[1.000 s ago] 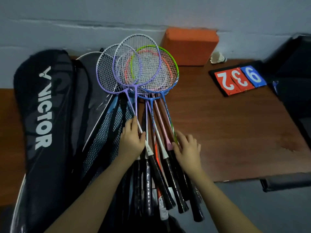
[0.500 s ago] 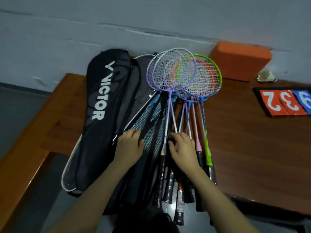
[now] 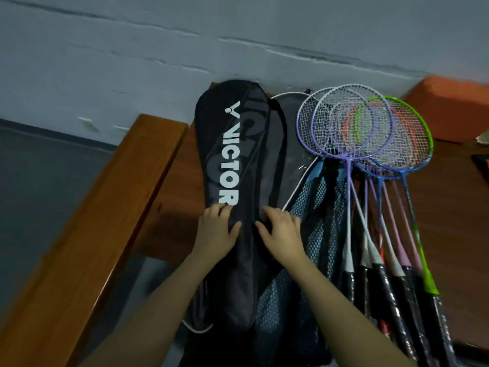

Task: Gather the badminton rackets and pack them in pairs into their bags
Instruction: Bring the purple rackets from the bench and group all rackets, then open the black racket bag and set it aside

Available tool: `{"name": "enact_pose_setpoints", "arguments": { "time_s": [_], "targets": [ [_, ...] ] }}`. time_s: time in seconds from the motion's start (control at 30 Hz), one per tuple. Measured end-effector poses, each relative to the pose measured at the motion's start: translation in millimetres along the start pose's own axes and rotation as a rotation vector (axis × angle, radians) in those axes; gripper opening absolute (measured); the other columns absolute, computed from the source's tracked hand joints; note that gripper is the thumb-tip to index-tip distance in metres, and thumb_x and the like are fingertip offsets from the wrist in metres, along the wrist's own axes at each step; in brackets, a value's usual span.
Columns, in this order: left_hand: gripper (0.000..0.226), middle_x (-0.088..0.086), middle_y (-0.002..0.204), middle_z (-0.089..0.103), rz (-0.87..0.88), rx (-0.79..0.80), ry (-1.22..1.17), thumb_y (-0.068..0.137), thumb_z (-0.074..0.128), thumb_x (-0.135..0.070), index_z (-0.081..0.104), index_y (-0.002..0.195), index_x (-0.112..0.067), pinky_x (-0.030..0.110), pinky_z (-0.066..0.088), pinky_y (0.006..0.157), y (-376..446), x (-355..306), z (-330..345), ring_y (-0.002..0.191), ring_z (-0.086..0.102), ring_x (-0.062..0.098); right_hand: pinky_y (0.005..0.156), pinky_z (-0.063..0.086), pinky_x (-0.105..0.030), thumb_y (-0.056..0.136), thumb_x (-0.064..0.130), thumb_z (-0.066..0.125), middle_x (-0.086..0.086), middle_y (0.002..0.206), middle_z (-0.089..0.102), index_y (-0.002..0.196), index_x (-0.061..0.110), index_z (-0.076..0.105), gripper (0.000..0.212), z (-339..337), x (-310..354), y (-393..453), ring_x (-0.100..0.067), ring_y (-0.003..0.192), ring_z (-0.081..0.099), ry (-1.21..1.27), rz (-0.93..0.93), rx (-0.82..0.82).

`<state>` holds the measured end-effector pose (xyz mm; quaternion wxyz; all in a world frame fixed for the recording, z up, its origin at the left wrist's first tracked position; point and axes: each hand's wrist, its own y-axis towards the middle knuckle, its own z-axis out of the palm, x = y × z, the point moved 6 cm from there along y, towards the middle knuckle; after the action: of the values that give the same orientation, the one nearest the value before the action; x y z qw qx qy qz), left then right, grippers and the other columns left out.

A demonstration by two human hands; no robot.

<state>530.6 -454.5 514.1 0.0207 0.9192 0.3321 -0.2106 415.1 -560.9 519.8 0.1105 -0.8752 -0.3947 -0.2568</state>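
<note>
Both hands are seen on the black bag, the one printed VICTOR, which lies lengthwise on the wooden counter with its rounded head toward the wall.

Left hand: laid on the bag's left edge just below the lettering; fingers are curled over the edge, thumb is spread on top. The fabric appears to be held in this grip.

Right hand: laid flat on the bag's right side, fingers relaxed and spread; nothing is gripped.

A grey bag with a white rim is seen just beside the black one, partly under it. Blue mesh bags lie beside that, under the right wrist.

Rackets: gathered in a fanned bundle at the right, well apart from both hands. Heads overlap near the wall, purple, blue and green frames; an orange frame is seen under them. Black handles point toward the near edge. None is in a bag.

An orange block stands against the wall behind the racket heads.
</note>
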Motion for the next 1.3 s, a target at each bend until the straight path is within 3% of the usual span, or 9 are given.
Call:
{"name": "enact_pose_setpoints", "arguments": {
  "time_s": [0.2,0.33,0.43,0.63,0.77,0.87,1.0,1.17,1.3],
  "targets": [
    [0.047,0.014,0.13,0.048,0.147,0.073,0.023,0.088,0.058,-0.027,0.049,0.13,-0.007,0.042,0.036,0.098,19.7,30.4,-1.0,0.121,0.042,0.032,0.088,0.023,-0.031,0.087,0.034,0.06,-0.004,0.113,0.059,0.131,0.012,0.048,0.05,34.9,7.4,-9.5,-0.023,0.109,0.051,-0.039,0.205,-0.031],
    [0.039,0.015,0.1,0.062,0.203,0.028,-0.036,0.082,0.057,-0.03,0.063,0.111,-0.005,0.044,0.049,0.072,31.6,29.2,-6.5,0.088,0.058,0.037,0.082,0.021,-0.026,0.085,0.014,0.062,-0.004,0.11,0.063,0.121,0.01,0.056,0.037,30.8,14.0,-9.1,-0.022,0.105,0.055,0.108,0.305,-0.149],
    [0.047,0.01,0.089,0.067,0.233,-0.032,-0.066,0.082,0.045,-0.04,0.065,0.109,-0.008,0.04,0.05,0.059,43.0,22.7,-12.7,0.069,0.06,0.035,0.096,0.032,-0.035,0.082,0.009,0.064,0.002,0.097,0.066,0.108,0.015,0.062,0.027,24.2,14.3,-12.2,-0.017,0.093,0.059,0.316,0.394,-0.2],
    [0.057,0.006,0.129,0.053,0.087,0.11,-0.277,0.089,0.048,-0.051,0.039,0.138,-0.023,0.043,0.042,0.098,64.4,-2.9,-20.9,0.115,0.053,0.026,0.083,0.046,-0.053,0.075,0.009,0.065,0.007,0.082,0.064,0.096,0.023,0.066,0.025,-5.0,22.7,-6.9,-0.011,0.077,0.06,0.425,0.272,-0.247],
    [0.061,0.001,0.122,0.055,-0.013,0.066,-0.478,0.082,0.059,-0.052,0.045,0.133,-0.021,0.034,0.047,0.092,74.9,-19.2,-35.9,0.106,0.057,0.016,0.081,0.044,-0.04,0.075,0.013,0.062,0.006,0.082,0.062,0.096,0.016,0.067,0.022,-25.3,34.0,-9.0,-0.008,0.077,0.056,0.306,0.095,-0.239],
    [0.051,0.003,0.112,0.063,-0.073,0.034,-0.548,0.078,0.069,-0.037,0.056,0.122,-0.015,0.034,0.049,0.091,84.0,-28.9,-39.5,0.098,0.061,0.015,0.078,0.044,-0.031,0.076,0.01,0.062,0.007,0.082,0.058,0.096,0.013,0.067,0.021,-28.7,33.3,-12.9,-0.005,0.078,0.052,0.321,0.026,-0.191],
    [0.024,0.004,0.093,0.071,-0.181,0.038,-0.741,0.078,0.065,-0.011,0.068,0.102,-0.012,0.035,0.051,0.091,85.6,-31.3,-33.7,0.092,0.066,0.013,0.077,0.047,-0.025,0.076,0.013,0.067,0.011,0.082,0.057,0.095,0.015,0.07,0.02,-31.3,19.1,-9.2,-0.006,0.081,0.056,0.516,0.104,-0.124],
    [0.024,0.001,0.092,0.07,-0.171,-0.005,-0.968,0.083,0.063,-0.005,0.066,0.106,-0.012,0.036,0.053,0.09,71.1,-28.5,-44.4,0.09,0.066,0.014,0.089,0.045,-0.022,0.08,0.04,0.064,0.004,0.101,0.058,0.111,0.025,0.066,0.035,-38.0,21.1,-3.2,-0.007,0.093,0.056,0.616,0.147,-0.126],
    [0.042,0.004,0.1,0.063,0.006,-0.131,-0.976,0.085,0.061,-0.004,0.055,0.122,-0.021,0.026,0.052,0.083,55.3,-25.0,-65.4,0.09,0.063,0.017,0.079,0.045,-0.019,0.083,0.009,0.066,0.002,0.097,0.062,0.119,0.017,0.059,0.037,-43.0,28.0,15.8,-0.006,0.081,0.054,0.671,0.164,-0.136]
  ]
}}
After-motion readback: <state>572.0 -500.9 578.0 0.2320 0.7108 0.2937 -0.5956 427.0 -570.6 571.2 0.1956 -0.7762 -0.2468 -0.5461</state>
